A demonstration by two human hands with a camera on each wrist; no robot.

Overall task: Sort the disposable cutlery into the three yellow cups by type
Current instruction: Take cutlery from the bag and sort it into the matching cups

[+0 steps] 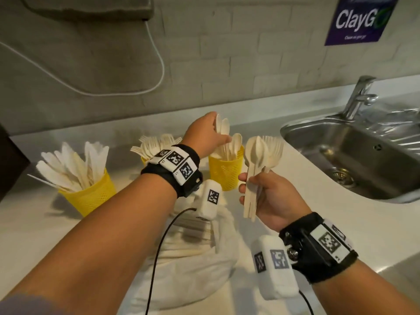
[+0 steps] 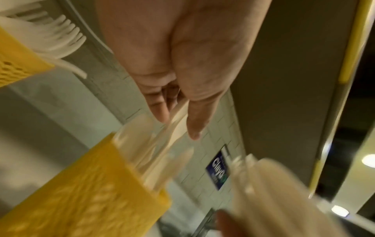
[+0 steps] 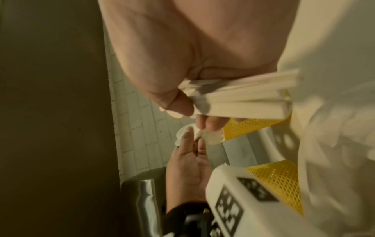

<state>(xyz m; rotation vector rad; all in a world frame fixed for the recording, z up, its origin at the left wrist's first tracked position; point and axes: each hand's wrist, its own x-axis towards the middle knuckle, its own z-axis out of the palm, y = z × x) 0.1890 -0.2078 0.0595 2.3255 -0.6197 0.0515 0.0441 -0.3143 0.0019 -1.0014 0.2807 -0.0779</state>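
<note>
Three yellow mesh cups stand on the counter. The left cup (image 1: pixel 91 196) holds knives, the middle cup (image 1: pixel 144 159) holds forks and is partly hidden by my left wrist, and the right cup (image 1: pixel 226 172) holds spoons. My left hand (image 1: pixel 218 134) pinches two spoons (image 1: pixel 223 126) by their handles (image 2: pixel 178 118) just above the right cup (image 2: pixel 81 200). Right of that cup, my right hand (image 1: pixel 252 185) grips a mixed bundle of spoons and forks (image 1: pixel 263 151), heads up, by the handles (image 3: pixel 233 99).
A white cloth bag (image 1: pixel 193 260) with more cutlery lies on the counter under my forearms. A steel sink (image 1: pixel 354 160) with a faucet (image 1: pixel 359 96) is at the right. A tiled wall with a white cable (image 1: pixel 159 64) runs behind the cups.
</note>
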